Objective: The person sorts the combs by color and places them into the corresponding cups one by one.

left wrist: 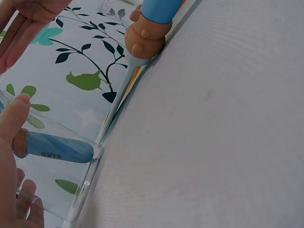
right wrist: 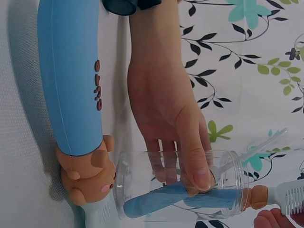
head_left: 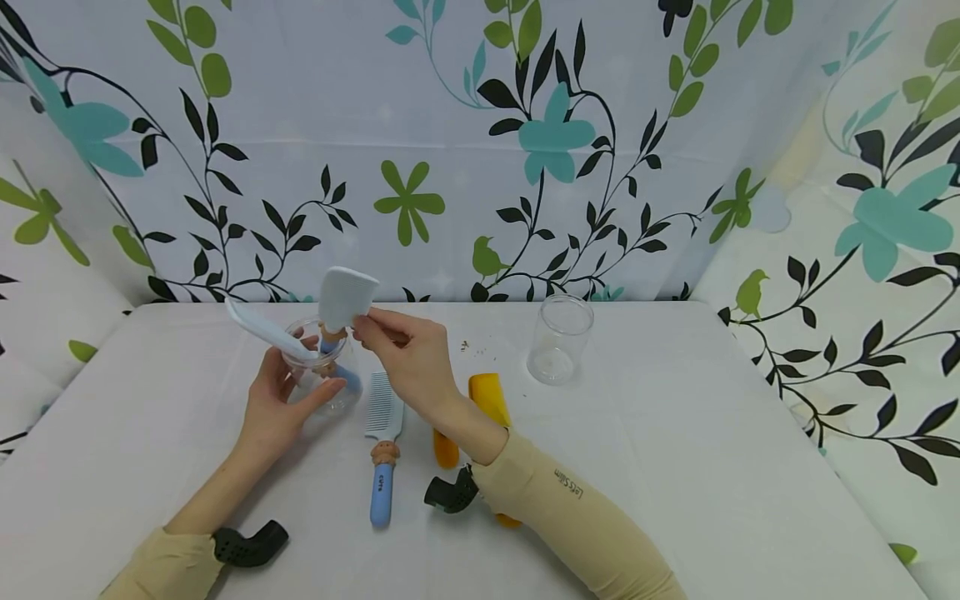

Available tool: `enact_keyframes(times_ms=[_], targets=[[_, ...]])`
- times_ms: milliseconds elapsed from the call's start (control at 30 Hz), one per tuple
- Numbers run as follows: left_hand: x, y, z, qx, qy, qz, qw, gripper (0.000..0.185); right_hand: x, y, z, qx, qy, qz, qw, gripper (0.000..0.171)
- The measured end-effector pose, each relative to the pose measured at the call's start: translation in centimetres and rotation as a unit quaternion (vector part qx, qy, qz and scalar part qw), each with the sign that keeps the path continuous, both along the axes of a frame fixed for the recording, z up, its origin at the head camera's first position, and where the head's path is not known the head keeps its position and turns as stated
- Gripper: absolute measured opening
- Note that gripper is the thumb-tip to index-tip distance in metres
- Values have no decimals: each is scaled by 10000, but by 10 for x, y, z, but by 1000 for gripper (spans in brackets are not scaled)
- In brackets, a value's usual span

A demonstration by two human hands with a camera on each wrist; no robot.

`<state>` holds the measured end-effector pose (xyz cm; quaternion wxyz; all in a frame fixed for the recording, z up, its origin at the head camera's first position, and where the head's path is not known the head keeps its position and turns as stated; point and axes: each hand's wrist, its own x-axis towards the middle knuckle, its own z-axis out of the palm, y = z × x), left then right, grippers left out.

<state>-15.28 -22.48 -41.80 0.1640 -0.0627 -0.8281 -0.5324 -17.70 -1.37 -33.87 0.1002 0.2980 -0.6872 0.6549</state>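
Observation:
My left hand [head_left: 288, 400] grips a clear jar [right wrist: 126, 190] that stands on the table. Inside it leans a pale implement [head_left: 266, 329] with a blue handle [left wrist: 59, 147], its flat head sticking out to the left. At the jar's mouth, my right hand [head_left: 412, 354] pinches the head of a pale blue comb [head_left: 348, 296] between thumb and fingers. This comb has a tan figure at its neck [right wrist: 259, 197], and its blue handle [right wrist: 211, 198] reaches down into the jar. Below the hands, another pale blue comb [head_left: 384, 408] with a blue handle lies flat.
Partly hidden under my right forearm are yellow-orange items [head_left: 487, 396], one with an orange handle [head_left: 446, 450]. A second clear jar [head_left: 561, 342] stands upright at the back right. Small crumbs [head_left: 465, 346] lie near the right wrist. Patterned cloth [head_left: 450, 167] hangs behind the table.

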Motion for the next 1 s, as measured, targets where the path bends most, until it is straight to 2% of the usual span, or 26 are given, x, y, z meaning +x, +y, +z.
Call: enact_keyframes(times_ms=[233,600,1000], targets=[[1,-1,-1,-51,-2,57,10000,82,-2,-2,0,122,-232,88,9996,27],[0,2,-1,132,61,-11,9999,80,-5,0,-2,252,-247,85,9993,23],[0,2,-1,-32,100,42,9999,81,-9,3,-4,377,-408,92,9984,23]])
